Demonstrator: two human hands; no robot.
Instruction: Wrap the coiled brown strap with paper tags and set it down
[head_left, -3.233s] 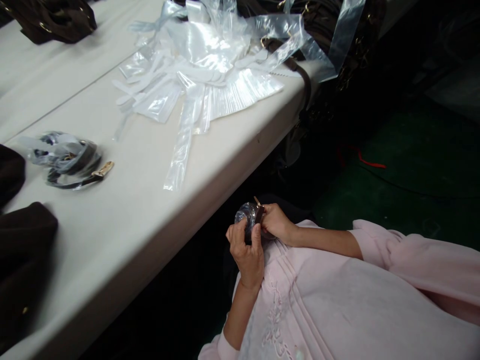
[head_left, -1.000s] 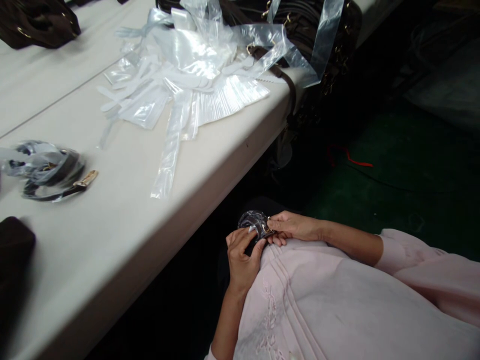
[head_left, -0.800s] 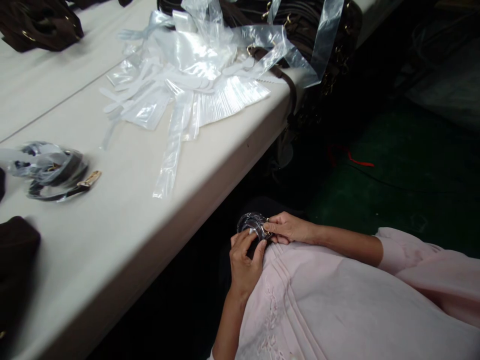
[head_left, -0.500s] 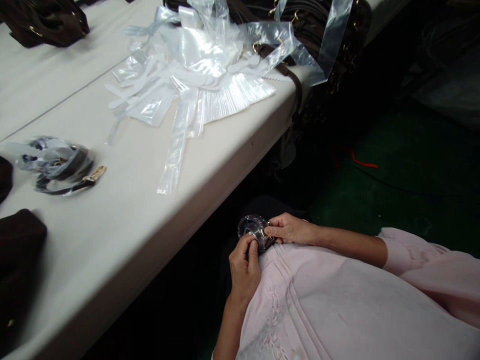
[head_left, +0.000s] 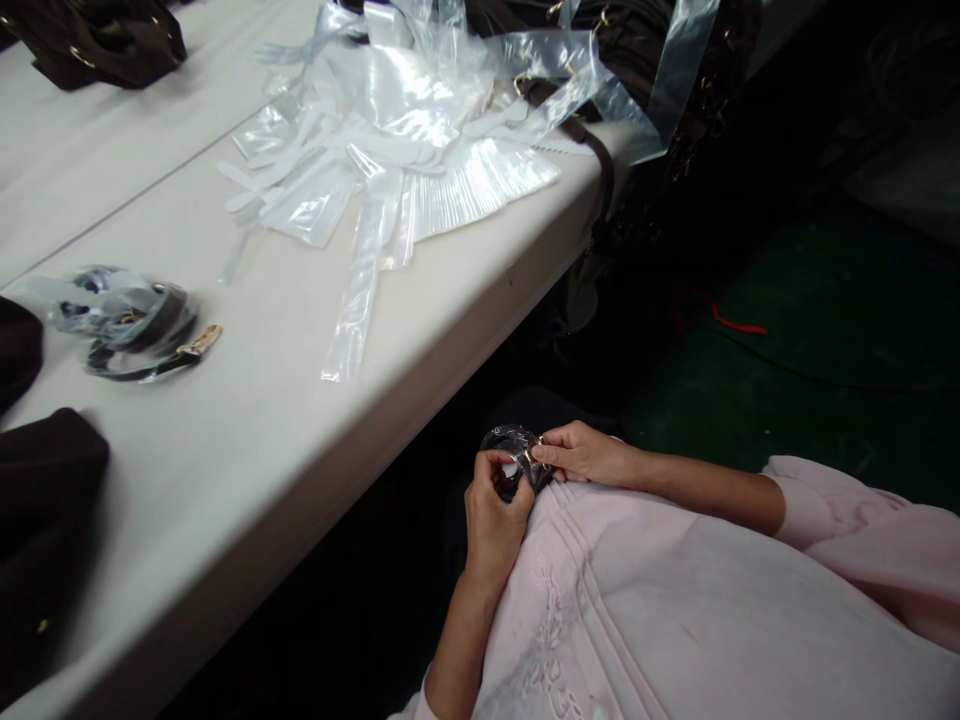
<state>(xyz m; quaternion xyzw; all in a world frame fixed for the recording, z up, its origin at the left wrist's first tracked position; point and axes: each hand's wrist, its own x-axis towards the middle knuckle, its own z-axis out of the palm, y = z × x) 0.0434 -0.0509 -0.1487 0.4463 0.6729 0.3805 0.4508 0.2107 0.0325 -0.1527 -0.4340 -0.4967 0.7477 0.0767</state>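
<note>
A coiled dark strap (head_left: 510,436) wrapped in clear plastic film is held at my lap, with small gold-coloured metal on its right side. My right hand (head_left: 589,455) pinches that right side between thumb and fingers. My left hand (head_left: 495,515) grips the near-left side of the coil, its thumb and index finger curved around the opening. A small white piece shows inside the coil between these fingers. The coil's underside is hidden by my hands and the pink garment (head_left: 675,590).
To the left runs a long white table (head_left: 285,330). On it lie a pile of clear plastic strips (head_left: 480,190), another film-wrapped coiled strap (head_left: 139,320) and dark brown bags (head_left: 112,45). More brown bags (head_left: 637,30) with gold fittings sit behind the strips. A red ribbon (head_left: 739,325) lies on the green floor.
My left thumb and index finger have spread apart over the coil's opening, where they were close together before. My right hand keeps its hold. The view has shifted slightly.
</note>
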